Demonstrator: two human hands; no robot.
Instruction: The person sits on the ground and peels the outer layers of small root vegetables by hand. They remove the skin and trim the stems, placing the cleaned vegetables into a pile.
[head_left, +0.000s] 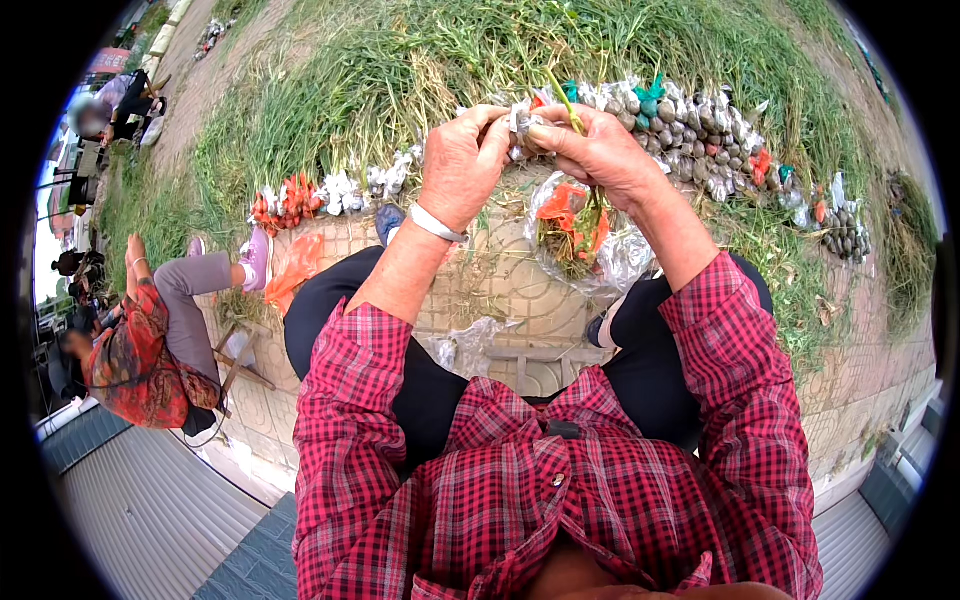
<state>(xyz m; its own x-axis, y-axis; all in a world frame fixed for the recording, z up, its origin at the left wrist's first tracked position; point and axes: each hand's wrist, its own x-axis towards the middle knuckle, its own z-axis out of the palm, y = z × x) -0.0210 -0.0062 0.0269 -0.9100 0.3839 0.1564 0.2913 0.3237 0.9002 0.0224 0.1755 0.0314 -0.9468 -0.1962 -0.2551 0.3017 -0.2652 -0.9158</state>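
Note:
My left hand (466, 163) pinches one side of a small clear plastic wrapping (520, 120) between thumb and fingertips. From the other side my right hand (604, 154) grips the same wrapping, with its thumb across it. A green plant stem (562, 94) runs through the right hand, and leafy ends hang out below the palm. The fingers partly cover whatever the wrapping encloses. Beneath the right hand, a clear plastic bag (634, 255) lies spread on the paving, with an orange plastic bag (559, 206) and cut plant matter (559, 246) in it.
Rows of small plastic-wrapped brown lumps (694, 131) lie ahead on the right. Orange-wrapped bundles (296, 202) and white ones (341, 193) lie left. Beyond spreads a heap of cut green stalks (337, 97). Another person (150, 367) sits close on my left beside a wooden stool (244, 356).

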